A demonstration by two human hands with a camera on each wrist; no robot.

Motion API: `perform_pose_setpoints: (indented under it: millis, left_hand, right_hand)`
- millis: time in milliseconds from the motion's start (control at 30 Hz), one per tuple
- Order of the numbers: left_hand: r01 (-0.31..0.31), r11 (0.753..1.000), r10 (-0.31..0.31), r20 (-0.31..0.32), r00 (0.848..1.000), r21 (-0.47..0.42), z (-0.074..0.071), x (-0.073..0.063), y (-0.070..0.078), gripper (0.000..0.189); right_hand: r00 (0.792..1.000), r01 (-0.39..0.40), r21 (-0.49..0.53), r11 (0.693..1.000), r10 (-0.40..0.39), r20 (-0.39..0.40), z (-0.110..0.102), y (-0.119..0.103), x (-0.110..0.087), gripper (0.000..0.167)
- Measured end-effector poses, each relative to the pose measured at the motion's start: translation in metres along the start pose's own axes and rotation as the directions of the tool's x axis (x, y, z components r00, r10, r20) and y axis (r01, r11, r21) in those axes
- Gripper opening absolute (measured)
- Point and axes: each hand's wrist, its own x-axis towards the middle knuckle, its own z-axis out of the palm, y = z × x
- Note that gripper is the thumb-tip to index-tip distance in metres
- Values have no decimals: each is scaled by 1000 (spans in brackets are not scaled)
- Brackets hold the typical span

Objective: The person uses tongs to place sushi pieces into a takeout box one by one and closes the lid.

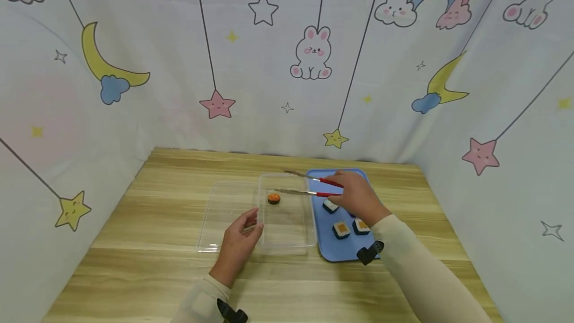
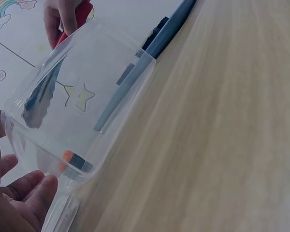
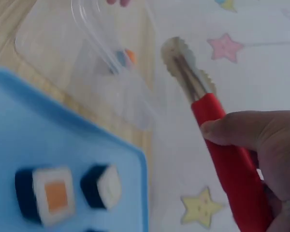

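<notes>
Red-handled metal tongs [image 1: 329, 181] are gripped in my right hand [image 1: 357, 197], their arms spread apart with nothing between the tips. They hover over the right part of a clear plastic box [image 1: 287, 236]. Inside that box, toward its back left, lies one sushi piece with an orange top and dark wrap [image 1: 274, 199]. My left hand [image 1: 239, 243] is at the box's left wall, thumb and fingers around its edge in the left wrist view. To the right, a blue tray [image 1: 329, 253] bears several sushi pieces, among them a square roll with an orange centre [image 3: 55, 195].
A clear plastic lid [image 1: 224, 213] lies on the wooden table [image 1: 157, 223] left of the box. White cloth [image 1: 269, 128] printed with stars and rabbits closes off the back and both sides. The tray stands close against the box's right side.
</notes>
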Motion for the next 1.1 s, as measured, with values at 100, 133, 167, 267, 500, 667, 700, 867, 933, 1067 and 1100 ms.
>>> perform_pose_setpoints:
  millis: [100,133,167,267,500,667,700,867,933,1067,1100]
  left_hand:
    - [19,1000,-19,-9,1000,13,1,-1,2,46]
    - [19,1000,-19,-13,1000,16,1,-1,1,46]
    - [22,999,-22,-15,1000,23,2,-2,2,46]
    - [-4,1000,4,-9,1000,19,1,1,-7,47]
    - [-16,1000,16,0,1000,21,-3,3,-6,46]
    - [-12,999,12,4,1000,29,-4,2,-5,47]
    - [-9,1000,9,4,1000,27,-5,2,-5,47]
    - [-4,1000,4,7,1000,18,-4,2,-7,47]
    - [-3,1000,3,10,1000,20,-2,1,-7,48]
    - [-1,1000,1,10,1000,27,0,1,-6,49]
    - [-1,1000,1,10,1000,30,0,1,-6,49]
  right_hand:
    - [995,-58,-4,998,57,-78,-12,25,-11,53]
    - [992,-73,-7,997,72,-101,-15,35,-15,54]
    - [989,-91,-11,996,89,-116,-17,46,-19,56]
    - [979,-127,-50,991,117,-166,-20,78,-34,55]
    - [967,-183,-47,982,171,-188,-14,128,-66,49]
    - [961,-227,3,974,224,-164,-10,140,-74,48]
    - [959,-236,11,972,235,-158,-10,142,-74,48]
    - [953,-268,9,963,267,-144,-8,143,-74,48]
    - [953,-268,6,963,266,-144,-8,142,-74,47]
    - [953,-260,5,966,258,-158,-8,142,-75,44]
    - [953,-258,5,966,256,-162,-9,141,-75,44]
